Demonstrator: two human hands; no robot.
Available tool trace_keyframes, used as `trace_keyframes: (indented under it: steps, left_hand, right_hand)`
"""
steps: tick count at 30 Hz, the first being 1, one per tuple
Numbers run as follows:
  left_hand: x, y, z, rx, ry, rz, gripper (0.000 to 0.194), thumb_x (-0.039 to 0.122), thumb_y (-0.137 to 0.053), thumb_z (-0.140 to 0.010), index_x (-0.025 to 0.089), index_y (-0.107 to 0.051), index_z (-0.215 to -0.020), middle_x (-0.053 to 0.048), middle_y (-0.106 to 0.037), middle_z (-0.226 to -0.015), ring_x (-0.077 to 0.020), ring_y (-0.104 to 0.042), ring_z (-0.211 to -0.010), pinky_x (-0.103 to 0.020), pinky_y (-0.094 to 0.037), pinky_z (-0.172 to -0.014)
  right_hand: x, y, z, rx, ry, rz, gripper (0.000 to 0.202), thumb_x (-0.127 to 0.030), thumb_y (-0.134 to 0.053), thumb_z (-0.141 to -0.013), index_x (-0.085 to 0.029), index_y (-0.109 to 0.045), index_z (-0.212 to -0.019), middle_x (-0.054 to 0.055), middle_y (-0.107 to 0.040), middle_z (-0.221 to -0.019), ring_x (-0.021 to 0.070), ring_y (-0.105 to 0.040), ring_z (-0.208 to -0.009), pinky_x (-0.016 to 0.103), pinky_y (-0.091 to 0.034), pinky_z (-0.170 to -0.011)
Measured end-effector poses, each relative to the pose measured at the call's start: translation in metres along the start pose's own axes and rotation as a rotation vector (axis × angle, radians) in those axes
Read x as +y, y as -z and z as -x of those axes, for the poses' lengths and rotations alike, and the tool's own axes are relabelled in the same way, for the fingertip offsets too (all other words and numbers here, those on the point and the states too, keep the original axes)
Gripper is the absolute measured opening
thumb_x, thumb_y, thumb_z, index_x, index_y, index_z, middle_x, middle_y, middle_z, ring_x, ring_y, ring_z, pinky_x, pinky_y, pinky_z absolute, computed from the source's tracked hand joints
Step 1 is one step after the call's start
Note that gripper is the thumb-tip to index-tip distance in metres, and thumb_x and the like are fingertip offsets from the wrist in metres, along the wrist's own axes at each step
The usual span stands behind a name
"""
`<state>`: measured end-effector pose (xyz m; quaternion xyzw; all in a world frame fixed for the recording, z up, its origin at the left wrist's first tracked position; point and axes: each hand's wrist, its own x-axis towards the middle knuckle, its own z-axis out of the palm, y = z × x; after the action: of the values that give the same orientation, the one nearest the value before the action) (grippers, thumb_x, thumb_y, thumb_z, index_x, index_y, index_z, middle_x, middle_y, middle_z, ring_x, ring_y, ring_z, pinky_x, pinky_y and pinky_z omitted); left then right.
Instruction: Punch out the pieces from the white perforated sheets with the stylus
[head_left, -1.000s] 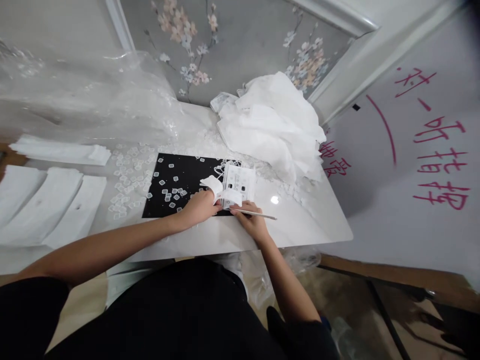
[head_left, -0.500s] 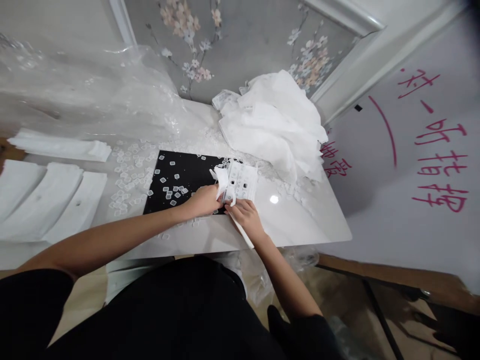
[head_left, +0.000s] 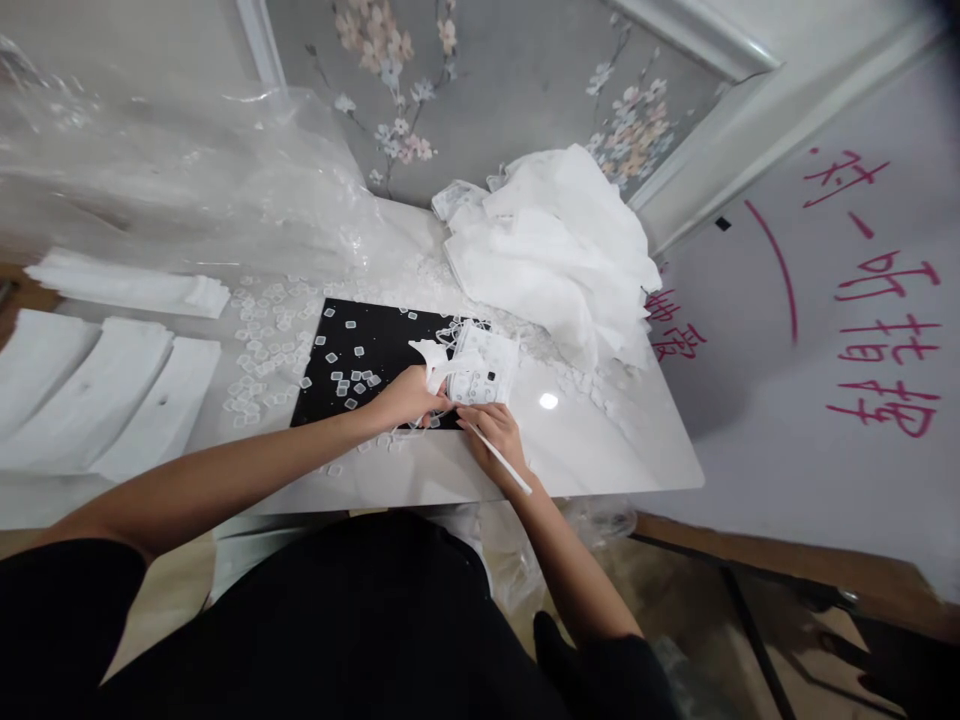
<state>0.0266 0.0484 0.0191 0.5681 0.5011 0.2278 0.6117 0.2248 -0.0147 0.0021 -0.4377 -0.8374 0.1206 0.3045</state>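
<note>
My left hand (head_left: 407, 396) is closed on a white sheet strip (head_left: 433, 362), whose loose end curls up above the fingers. Right beside it, my right hand (head_left: 495, 432) pinches a narrow white strip (head_left: 504, 460) that sticks out across the back of the hand toward the wrist. Both hands meet at the near edge of a stack of white perforated sheets (head_left: 491, 358) with small holes and squares. Part of that stack rests over a black mat (head_left: 375, 340). The fingertips are partly hidden, so how the pieces join cannot be made out.
Small translucent squares (head_left: 262, 345) lie scattered over the mat and the white table (head_left: 600, 450). Crumpled white sheets (head_left: 547, 240) are heaped at the back right. Several folded white stacks (head_left: 127, 390) lie at left, below clear plastic film (head_left: 225, 180). A whiteboard (head_left: 765, 420) stands at right.
The white strip at my left hand has shifted left, away from the stack, and bends differently. The narrow strip at my right hand has swung right, over the wrist. The view has shifted slightly.
</note>
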Motion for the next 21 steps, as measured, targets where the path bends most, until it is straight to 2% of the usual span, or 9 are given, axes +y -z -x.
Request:
trace_keyframes:
  steps: [7,10,13,15,17,19,21]
  left_hand:
    - [-0.001,-0.003,-0.002,0.001,-0.026,-0.086,0.017,0.021,-0.069,-0.065,0.017,-0.052,-0.066,0.003,-0.051,-0.049,-0.0143,-0.054,-0.038,-0.022,-0.036,-0.039]
    - [0.0,-0.001,-0.001,0.008,-0.012,-0.099,0.018,0.019,-0.067,-0.064,0.017,-0.05,-0.066,0.004,-0.049,-0.048,-0.0138,-0.054,-0.038,-0.021,-0.034,-0.037]
    - [0.001,0.002,0.001,-0.006,0.011,-0.042,0.019,0.019,-0.068,-0.064,0.018,-0.05,-0.067,0.004,-0.048,-0.047,-0.0139,-0.054,-0.038,-0.021,-0.033,-0.036]
    - [0.0,0.004,0.001,-0.012,0.031,-0.01,0.021,0.02,-0.069,-0.063,0.018,-0.049,-0.068,0.004,-0.048,-0.047,-0.0144,-0.054,-0.038,-0.021,-0.034,-0.037]
    - [-0.002,0.005,0.0,-0.011,0.05,0.009,0.022,0.02,-0.071,-0.063,0.019,-0.049,-0.068,0.004,-0.049,-0.047,-0.0143,-0.053,-0.038,-0.022,-0.035,-0.037]
    - [-0.003,0.006,0.0,-0.02,0.063,0.03,0.023,0.02,-0.071,-0.063,0.019,-0.049,-0.067,0.003,-0.049,-0.048,-0.0136,-0.053,-0.038,-0.022,-0.035,-0.038]
    - [-0.002,0.006,0.0,-0.028,0.074,0.056,0.022,0.021,-0.071,-0.063,0.018,-0.049,-0.067,0.003,-0.05,-0.05,-0.0125,-0.051,-0.037,-0.022,-0.036,-0.038]
  right_hand:
    - [-0.004,-0.005,0.002,-0.003,-0.015,0.013,0.022,-0.019,-0.046,-0.096,-0.024,-0.063,-0.108,0.007,-0.073,-0.101,0.0213,-0.068,-0.092,0.039,-0.05,-0.082]
    - [0.013,0.011,-0.001,0.148,-0.142,0.051,0.023,-0.02,-0.045,-0.095,-0.025,-0.064,-0.107,0.007,-0.073,-0.1,0.0214,-0.067,-0.088,0.038,-0.052,-0.08]
    - [0.058,0.055,-0.012,0.384,-0.328,0.112,0.02,-0.023,-0.046,-0.094,-0.022,-0.065,-0.101,0.008,-0.071,-0.097,0.0214,-0.066,-0.09,0.036,-0.052,-0.078]
    - [0.097,0.098,-0.022,0.501,-0.397,0.174,0.019,-0.023,-0.045,-0.091,-0.019,-0.064,-0.092,0.008,-0.069,-0.094,0.0209,-0.065,-0.092,0.033,-0.052,-0.074]
    - [0.131,0.141,-0.032,0.621,-0.453,0.287,0.018,-0.02,-0.045,-0.089,-0.017,-0.063,-0.086,0.007,-0.068,-0.087,0.0197,-0.065,-0.087,0.033,-0.05,-0.076]
    - [0.15,0.176,-0.041,0.723,-0.515,0.367,0.015,-0.023,-0.048,-0.088,-0.016,-0.061,-0.089,0.005,-0.065,-0.08,0.0187,-0.065,-0.079,0.033,-0.049,-0.076]
    - [0.156,0.199,-0.047,0.757,-0.559,0.388,0.018,-0.028,-0.047,-0.09,-0.015,-0.06,-0.094,0.005,-0.064,-0.08,0.0185,-0.065,-0.077,0.033,-0.049,-0.075]
